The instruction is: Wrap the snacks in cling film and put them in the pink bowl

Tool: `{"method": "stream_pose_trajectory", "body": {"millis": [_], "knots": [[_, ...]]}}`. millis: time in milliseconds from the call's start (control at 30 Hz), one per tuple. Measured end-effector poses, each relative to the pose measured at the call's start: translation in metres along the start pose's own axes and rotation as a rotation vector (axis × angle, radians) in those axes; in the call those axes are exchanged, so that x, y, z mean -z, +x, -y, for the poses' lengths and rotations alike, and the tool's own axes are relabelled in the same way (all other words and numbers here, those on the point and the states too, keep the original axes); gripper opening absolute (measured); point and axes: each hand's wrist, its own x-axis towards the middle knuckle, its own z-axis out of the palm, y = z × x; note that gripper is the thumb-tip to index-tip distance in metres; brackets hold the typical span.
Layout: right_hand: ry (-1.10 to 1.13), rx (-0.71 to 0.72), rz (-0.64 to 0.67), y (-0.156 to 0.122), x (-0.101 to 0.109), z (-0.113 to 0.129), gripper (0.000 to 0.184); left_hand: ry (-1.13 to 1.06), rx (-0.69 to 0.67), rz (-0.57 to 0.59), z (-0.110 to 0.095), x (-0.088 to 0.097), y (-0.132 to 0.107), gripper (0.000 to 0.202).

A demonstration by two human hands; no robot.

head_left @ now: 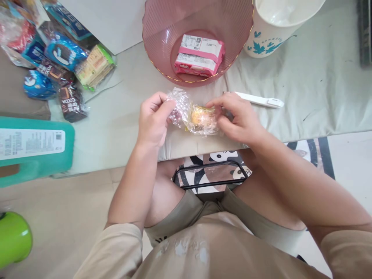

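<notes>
Close in front of me, at the table edge, is a clear crinkled plastic wrapper with a yellow-orange snack [200, 117] inside. The snack's exact kind is hard to make out through the shiny film. My left hand [152, 120] pinches the bunched left end of the plastic wrapper [178, 104] between thumb and fingers, and something dark red shows through there. On the other side, my right hand [240, 118] has its thumb and curled fingers closed around the right end of the wrapped snack. Just beyond that hand lies a white utility knife [261, 100].
A pink ribbed bowl [157, 42] holds pink-and-white Nabati packets [199, 56]. Beside it stands a white bin [264, 42] with blue leaves. Several wrapped snacks [64, 54] are piled at far left, near a teal jug [68, 147]. A green object [14, 238] is at lower left.
</notes>
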Motion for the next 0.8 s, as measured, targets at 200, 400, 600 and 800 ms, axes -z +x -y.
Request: {"method": "stream_pose_trajectory", "body": {"millis": [200,400,600,800], "knots": [[0.082,-0.018,-0.047,-0.003,0.019,-0.007,0.012,0.066,0.058,0.032,0.01,0.033,0.004,0.034],[-0.055,-0.095,-0.206,-0.02,0.047,-0.023,0.018,0.187,0.088,-0.06,0.013,0.049,-0.004,0.025],[-0.275,-0.246,-0.349,-0.031,0.066,-0.02,0.019,0.401,-0.088,-0.123,0.014,0.063,-0.013,0.029],[-0.282,0.148,-0.247,-0.027,0.047,0.012,0.023,0.672,-0.703,0.169,0.004,0.039,-0.018,0.031]]}}
